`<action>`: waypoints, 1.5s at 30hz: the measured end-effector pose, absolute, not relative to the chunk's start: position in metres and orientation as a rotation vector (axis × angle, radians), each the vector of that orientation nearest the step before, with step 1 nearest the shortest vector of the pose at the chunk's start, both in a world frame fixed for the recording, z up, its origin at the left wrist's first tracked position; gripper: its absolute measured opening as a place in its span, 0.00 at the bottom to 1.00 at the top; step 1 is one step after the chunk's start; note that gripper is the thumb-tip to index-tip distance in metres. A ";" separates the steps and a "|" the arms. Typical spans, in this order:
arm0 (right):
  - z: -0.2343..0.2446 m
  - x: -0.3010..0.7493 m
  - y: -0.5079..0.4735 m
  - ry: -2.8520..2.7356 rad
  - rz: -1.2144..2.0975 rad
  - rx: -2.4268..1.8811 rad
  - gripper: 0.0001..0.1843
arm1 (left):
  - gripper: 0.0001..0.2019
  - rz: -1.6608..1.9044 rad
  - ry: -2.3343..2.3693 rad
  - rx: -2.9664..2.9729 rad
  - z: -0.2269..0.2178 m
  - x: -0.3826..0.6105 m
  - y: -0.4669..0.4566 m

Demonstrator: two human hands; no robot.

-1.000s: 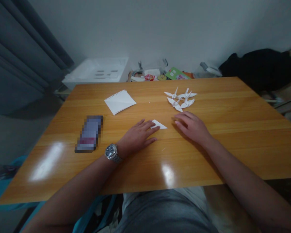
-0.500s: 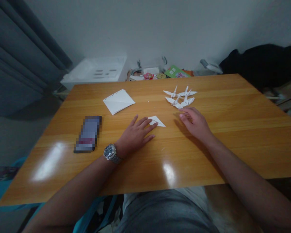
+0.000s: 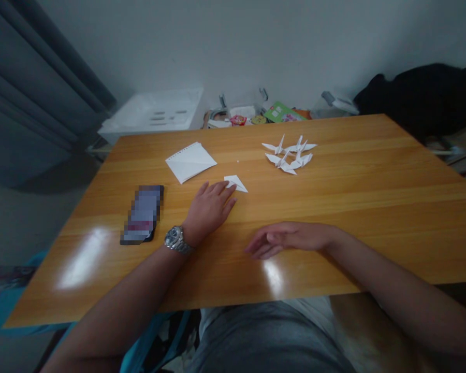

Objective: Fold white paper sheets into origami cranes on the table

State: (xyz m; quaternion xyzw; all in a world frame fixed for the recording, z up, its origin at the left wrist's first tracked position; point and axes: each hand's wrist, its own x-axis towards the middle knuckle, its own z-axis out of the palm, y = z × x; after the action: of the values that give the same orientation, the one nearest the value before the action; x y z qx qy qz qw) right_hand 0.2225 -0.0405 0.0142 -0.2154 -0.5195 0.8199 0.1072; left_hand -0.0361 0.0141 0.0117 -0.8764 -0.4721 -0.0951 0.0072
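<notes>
My left hand (image 3: 210,210), with a metal watch (image 3: 174,238) at the wrist, lies palm down with its fingers stretched out. Its fingertips rest on a small folded piece of white paper (image 3: 238,183), hiding part of it. My right hand (image 3: 285,238) hovers over the near part of the table, fingers extended and nothing in them. Several white paper cranes (image 3: 289,154) stand in a cluster beyond it. Left of the folded piece is a stack of white paper sheets (image 3: 190,162) with a perforated edge.
A phone (image 3: 143,214) lies on the wooden table (image 3: 357,181) at left. Behind the far edge are a white plastic tray (image 3: 159,111), a green packet (image 3: 282,112) and other small items. A grey curtain (image 3: 34,77) hangs at left; something black (image 3: 419,101) sits at far right.
My left hand and the folded paper have shifted left and slightly away from me. My right hand has come back from beside the cranes towards the table's near edge.
</notes>
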 end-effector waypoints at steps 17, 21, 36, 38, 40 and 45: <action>0.008 0.255 -0.021 -1.394 2.161 -0.786 0.24 | 0.25 -0.226 -1.451 -2.842 0.007 -0.037 0.016; 0.005 0.239 -0.030 -1.506 2.404 -0.648 0.26 | 0.25 -0.220 -1.463 -2.828 0.007 -0.037 0.015; 0.000 0.256 0.005 -1.652 0.775 -1.288 0.20 | 0.25 -0.229 -1.257 -2.979 0.001 -0.034 0.013; 0.004 0.253 0.005 -1.860 0.711 -1.262 0.21 | 0.24 -0.255 -1.189 -2.970 0.001 -0.031 0.009; 0.007 0.250 0.005 -2.076 0.645 -1.210 0.22 | 0.23 -0.269 -1.140 -2.950 0.002 -0.028 0.005; 0.004 0.243 0.006 -2.362 0.493 -1.156 0.25 | 0.23 -0.236 -1.087 -2.940 0.003 -0.024 -0.001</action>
State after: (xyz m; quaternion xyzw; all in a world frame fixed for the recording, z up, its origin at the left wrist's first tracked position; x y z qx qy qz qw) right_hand 0.2430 0.0062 0.0038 -0.4205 -0.8589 0.1792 0.2309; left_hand -0.0244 -0.0009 0.0027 -0.9353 -0.3458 -0.0752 -0.0007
